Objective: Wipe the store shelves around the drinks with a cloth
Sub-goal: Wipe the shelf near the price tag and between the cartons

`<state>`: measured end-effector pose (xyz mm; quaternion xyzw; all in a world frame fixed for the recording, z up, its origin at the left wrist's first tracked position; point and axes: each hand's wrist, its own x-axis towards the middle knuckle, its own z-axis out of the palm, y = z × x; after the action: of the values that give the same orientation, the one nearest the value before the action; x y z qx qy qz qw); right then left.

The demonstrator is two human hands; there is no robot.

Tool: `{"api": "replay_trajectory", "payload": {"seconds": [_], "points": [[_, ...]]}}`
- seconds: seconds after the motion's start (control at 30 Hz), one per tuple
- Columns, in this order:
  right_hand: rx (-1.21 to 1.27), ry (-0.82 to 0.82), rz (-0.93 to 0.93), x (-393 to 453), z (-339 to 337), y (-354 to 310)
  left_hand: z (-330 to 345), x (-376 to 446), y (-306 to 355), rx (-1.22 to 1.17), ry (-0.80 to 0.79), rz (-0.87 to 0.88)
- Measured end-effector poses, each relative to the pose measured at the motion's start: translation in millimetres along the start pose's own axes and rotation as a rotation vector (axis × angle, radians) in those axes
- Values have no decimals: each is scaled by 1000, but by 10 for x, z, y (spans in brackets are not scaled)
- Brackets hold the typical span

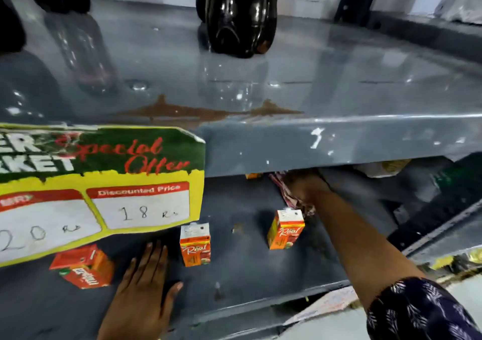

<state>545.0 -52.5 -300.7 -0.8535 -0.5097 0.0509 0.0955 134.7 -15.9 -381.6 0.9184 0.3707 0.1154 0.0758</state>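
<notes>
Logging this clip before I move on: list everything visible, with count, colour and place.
Juice cartons: three clearly seen, orange, lower shelf; two upright, one lying at left.
Bottles: at least three, dark, upper shelf.
Offer sign: one, green and yellow, upper shelf's front edge.
Upper shelf: one, grey, rust stain near the front.
Lower shelf: one, grey.
Cloth: one, reddish patterned, back of the lower shelf.
Left hand: flat on the lower shelf.
Right hand: on the cloth.

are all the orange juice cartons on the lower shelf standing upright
No, the leftmost juice carton lies tipped on its side, while two other cartons stand upright.
</notes>
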Motion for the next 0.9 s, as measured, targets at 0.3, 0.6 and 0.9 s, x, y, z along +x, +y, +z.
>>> {"api": "replay_trajectory", "payload": {"seconds": [0.3, 0.6, 0.9], "points": [[39, -9, 41, -17, 406, 133, -53, -41, 37, 18, 43, 26], [41, 68, 26, -986, 442, 190, -157, -71, 132, 34, 54, -14], [212, 149, 85, -2091, 366, -37, -193, -102, 106, 11, 14, -7]]}}
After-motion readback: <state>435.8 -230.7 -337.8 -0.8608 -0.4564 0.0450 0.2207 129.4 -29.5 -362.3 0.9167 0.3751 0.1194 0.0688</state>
